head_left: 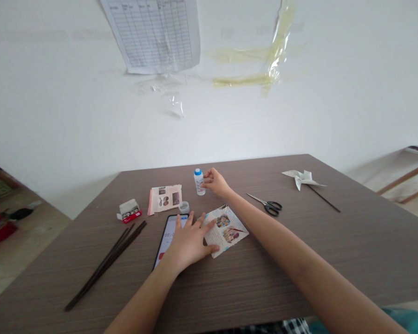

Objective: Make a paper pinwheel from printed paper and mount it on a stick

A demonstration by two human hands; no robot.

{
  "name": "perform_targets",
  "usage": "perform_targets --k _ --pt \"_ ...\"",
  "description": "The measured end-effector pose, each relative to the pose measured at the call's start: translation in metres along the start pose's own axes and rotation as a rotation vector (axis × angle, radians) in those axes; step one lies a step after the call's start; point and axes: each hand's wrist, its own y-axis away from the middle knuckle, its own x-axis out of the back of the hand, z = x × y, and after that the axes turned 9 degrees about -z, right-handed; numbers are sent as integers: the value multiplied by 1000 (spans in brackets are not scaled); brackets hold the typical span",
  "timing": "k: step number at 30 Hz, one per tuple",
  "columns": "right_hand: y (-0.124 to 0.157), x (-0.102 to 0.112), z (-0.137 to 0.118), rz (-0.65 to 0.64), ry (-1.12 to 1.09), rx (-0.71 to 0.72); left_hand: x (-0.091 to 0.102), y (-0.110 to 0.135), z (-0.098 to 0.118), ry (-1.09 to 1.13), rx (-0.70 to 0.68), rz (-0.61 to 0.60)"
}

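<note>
My left hand (190,241) lies open with spread fingers, partly over a phone (167,239) and partly on a folded square of printed paper (226,227). Its thumb rests at the paper's lower left edge. Farther back, my right hand (216,182) is at the right side of a small white bottle with a blue cap (199,183). Thumb and forefinger are apart and not wrapped round it; the thumb tip appears to touch its side. The bottle stands upright on the table. My right forearm passes over the paper's right side.
Left of the phone are a small clear cup (184,207), another printed paper piece (165,198), an open red and white box (129,211) and dark thin sticks (107,262). To the right lie black-handled scissors (270,205) and a white paper pinwheel (303,178). A wall (230,130) borders the table's back.
</note>
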Motion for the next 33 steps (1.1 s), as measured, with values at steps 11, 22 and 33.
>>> perform_targets --k 11,22,33 --pt "8 1 -1 25 159 28 3 3 3 -8 5 -18" --pt "54 58 -26 -96 661 -86 -1 0 -3 2 1 -30" --pt "136 177 -60 -378 1197 -482 -5 -2 -7 19 -8 -16"
